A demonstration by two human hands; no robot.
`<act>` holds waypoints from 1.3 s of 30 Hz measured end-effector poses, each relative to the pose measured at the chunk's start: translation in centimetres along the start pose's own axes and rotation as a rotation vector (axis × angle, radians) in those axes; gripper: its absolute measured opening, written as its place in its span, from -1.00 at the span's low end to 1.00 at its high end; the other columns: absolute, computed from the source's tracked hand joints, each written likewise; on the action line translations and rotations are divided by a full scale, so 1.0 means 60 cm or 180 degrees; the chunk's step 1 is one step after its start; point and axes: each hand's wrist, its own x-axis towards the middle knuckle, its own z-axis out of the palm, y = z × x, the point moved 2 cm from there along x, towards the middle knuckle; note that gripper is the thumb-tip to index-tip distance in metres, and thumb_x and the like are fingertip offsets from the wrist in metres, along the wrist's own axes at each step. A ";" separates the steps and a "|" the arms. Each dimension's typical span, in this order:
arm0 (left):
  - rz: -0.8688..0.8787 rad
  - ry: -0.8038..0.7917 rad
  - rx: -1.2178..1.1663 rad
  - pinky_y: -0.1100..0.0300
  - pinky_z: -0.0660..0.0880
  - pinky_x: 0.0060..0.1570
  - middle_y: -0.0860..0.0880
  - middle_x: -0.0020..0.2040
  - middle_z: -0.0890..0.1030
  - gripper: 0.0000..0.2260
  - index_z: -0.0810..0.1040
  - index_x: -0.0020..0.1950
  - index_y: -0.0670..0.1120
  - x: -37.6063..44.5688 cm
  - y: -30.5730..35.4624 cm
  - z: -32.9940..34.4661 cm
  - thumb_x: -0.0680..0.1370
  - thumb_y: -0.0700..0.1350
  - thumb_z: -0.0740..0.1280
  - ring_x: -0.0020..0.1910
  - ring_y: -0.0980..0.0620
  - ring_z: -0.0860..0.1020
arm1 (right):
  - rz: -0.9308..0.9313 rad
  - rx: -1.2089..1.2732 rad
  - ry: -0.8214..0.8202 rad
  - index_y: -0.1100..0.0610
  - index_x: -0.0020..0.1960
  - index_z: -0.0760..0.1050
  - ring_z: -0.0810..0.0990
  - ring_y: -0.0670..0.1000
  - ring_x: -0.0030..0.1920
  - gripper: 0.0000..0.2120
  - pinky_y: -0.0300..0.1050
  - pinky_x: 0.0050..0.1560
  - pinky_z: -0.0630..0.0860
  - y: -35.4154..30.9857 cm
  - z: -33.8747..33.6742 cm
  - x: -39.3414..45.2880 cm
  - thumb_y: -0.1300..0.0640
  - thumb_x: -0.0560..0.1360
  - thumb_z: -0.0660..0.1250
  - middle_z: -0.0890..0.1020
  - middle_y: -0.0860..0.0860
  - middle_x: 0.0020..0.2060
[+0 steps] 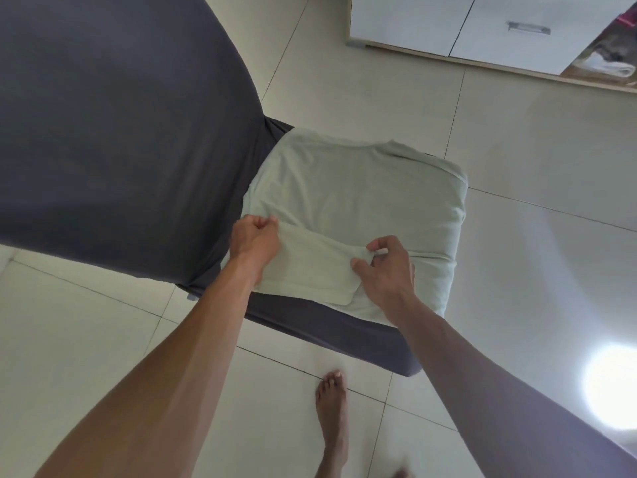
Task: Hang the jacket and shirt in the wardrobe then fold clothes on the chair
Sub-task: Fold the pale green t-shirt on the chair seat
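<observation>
A pale green garment (358, 201) lies spread over the seat of a chair with a dark grey cover (331, 326). Its near part is folded into a narrow band across the seat. My left hand (255, 239) grips the left end of that band with curled fingers. My right hand (386, 267) pinches the right end of the band between thumb and fingertips. The garment's right side droops over the seat's right edge.
The chair's tall grey backrest (113, 132) fills the left of the view. A white wardrobe (482, 25) stands at the top right, its right side open onto folded clothes (610, 63). Beige floor tiles surround the chair. My bare foot (332, 408) stands just below the seat.
</observation>
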 end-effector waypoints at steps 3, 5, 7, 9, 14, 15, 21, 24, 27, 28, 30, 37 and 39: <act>-0.0016 -0.0352 0.0162 0.12 0.48 0.02 0.01 0.10 0.51 -0.71 0.45 0.20 -0.03 0.004 0.002 0.005 0.55 0.02 0.41 0.07 -0.03 0.53 | -0.0032 -0.0252 -0.0118 -0.02 0.04 0.44 0.54 0.02 -0.20 -0.74 -0.15 -0.31 0.38 0.000 -0.002 0.007 0.11 0.41 0.43 0.58 -0.06 -0.31; 0.0166 -0.0299 0.0249 0.05 0.53 0.12 -0.04 0.13 0.54 -0.65 0.43 0.23 0.01 0.014 0.000 0.007 0.52 -0.05 0.46 0.10 -0.07 0.56 | -0.0078 -0.0175 -0.0020 0.00 0.05 0.44 0.54 0.00 -0.23 -0.75 -0.19 -0.33 0.37 -0.004 -0.001 0.013 0.13 0.41 0.42 0.58 -0.06 -0.33; 0.0323 -0.0139 0.0158 0.01 0.54 0.16 -0.09 0.11 0.59 -0.61 0.44 0.25 0.03 0.015 0.003 0.005 0.49 -0.03 0.49 0.11 -0.09 0.57 | -0.0146 -0.0128 0.0018 0.01 0.05 0.43 0.52 -0.01 -0.25 -0.77 -0.26 -0.35 0.34 -0.006 -0.002 0.016 0.13 0.44 0.40 0.54 -0.07 -0.38; 0.0357 -0.0181 0.0260 0.01 0.50 0.21 -0.11 0.11 0.61 -0.50 0.41 0.34 0.03 0.016 0.004 0.008 0.47 0.01 0.50 0.15 -0.08 0.55 | -0.0189 -0.0293 -0.0134 -0.03 0.05 0.36 0.51 0.02 -0.21 -0.74 -0.18 -0.32 0.34 -0.004 -0.001 0.018 0.09 0.44 0.38 0.58 -0.02 -0.31; 0.0641 -0.0097 0.0488 -0.02 0.45 0.25 -0.07 -0.01 0.58 -0.45 0.34 0.44 0.01 0.010 0.002 0.017 0.51 -0.12 0.48 0.22 -0.15 0.50 | -0.0294 -0.0760 -0.0204 -0.08 0.08 0.33 0.57 0.10 -0.15 -0.74 -0.04 -0.18 0.48 -0.004 -0.005 0.010 -0.01 0.45 0.33 0.64 -0.05 -0.22; 0.0799 0.0032 0.0667 -0.02 0.43 0.23 -0.08 0.06 0.57 -0.44 0.32 0.45 -0.02 0.004 0.007 0.020 0.51 -0.08 0.47 0.25 -0.14 0.48 | -0.0404 -0.0906 -0.0124 -0.08 0.11 0.35 0.56 0.09 -0.13 -0.76 -0.03 -0.15 0.47 -0.009 -0.011 0.009 -0.03 0.48 0.30 0.63 -0.09 -0.16; 0.2330 -0.0135 0.1708 -0.07 0.46 0.14 -0.06 0.10 0.56 -0.66 0.49 0.26 -0.01 -0.048 0.026 0.081 0.57 0.13 0.35 0.11 -0.12 0.54 | -0.0820 -0.2051 0.0236 0.01 0.23 0.40 0.40 0.10 0.19 -0.74 -0.02 -0.09 0.40 0.010 -0.089 0.046 0.14 0.54 0.20 0.43 -0.01 0.12; 0.2288 -0.0766 0.2074 -0.01 0.46 0.14 0.01 0.08 0.56 -0.66 0.48 0.21 0.04 -0.051 0.020 0.114 0.56 0.23 0.28 0.09 -0.07 0.55 | -0.1143 -0.2496 -0.0005 0.08 0.10 0.45 0.41 0.13 0.13 -0.87 0.07 -0.08 0.50 0.028 -0.112 0.079 0.10 0.61 0.16 0.46 0.01 0.04; 0.2153 -0.0866 0.2178 0.00 0.46 0.12 0.03 0.05 0.55 -0.66 0.43 0.17 0.06 -0.047 0.027 0.126 0.55 0.26 0.26 0.06 -0.07 0.54 | -0.1087 -0.2513 -0.0394 0.02 0.09 0.42 0.46 0.16 0.06 -0.87 0.08 -0.05 0.48 0.033 -0.135 0.103 0.05 0.63 0.12 0.47 0.01 -0.01; 0.2096 -0.0907 0.2231 0.00 0.46 0.11 0.04 0.04 0.54 -0.66 0.42 0.16 0.07 -0.046 0.030 0.124 0.54 0.27 0.26 0.06 -0.07 0.54 | -0.0987 -0.2460 -0.0537 -0.01 0.08 0.39 0.49 0.18 -0.01 -0.89 0.06 -0.08 0.46 0.032 -0.140 0.107 0.03 0.65 0.11 0.46 0.02 -0.05; 0.1958 -0.1025 0.2420 0.00 0.47 0.09 0.05 0.05 0.53 -0.66 0.38 0.12 0.09 -0.044 0.043 0.123 0.52 0.28 0.26 0.07 -0.07 0.53 | -0.0948 -0.2491 -0.0841 -0.02 0.09 0.34 0.53 0.22 -0.13 -0.89 0.03 -0.15 0.43 0.028 -0.150 0.115 0.00 0.67 0.07 0.44 0.03 -0.10; 0.1212 -0.1524 0.3268 0.06 0.44 -0.10 0.03 -0.03 0.53 -0.67 0.35 0.00 0.08 -0.035 0.109 0.143 0.40 0.26 0.29 -0.08 -0.09 0.53 | -0.0782 -0.2232 -0.1079 0.03 0.01 0.32 0.53 0.19 -0.24 -0.75 0.05 -0.22 0.46 0.040 -0.187 0.147 -0.15 0.66 0.09 0.51 0.04 -0.28; 0.0989 -0.1674 0.3615 0.06 0.43 -0.10 0.03 -0.03 0.52 -0.65 0.38 0.03 0.07 -0.033 0.130 0.148 0.39 0.25 0.29 -0.08 -0.07 0.53 | -0.0766 -0.2300 -0.0899 0.04 0.03 0.29 0.54 0.20 -0.19 -0.72 0.03 -0.21 0.43 0.056 -0.199 0.155 -0.17 0.67 0.04 0.45 -0.02 -0.31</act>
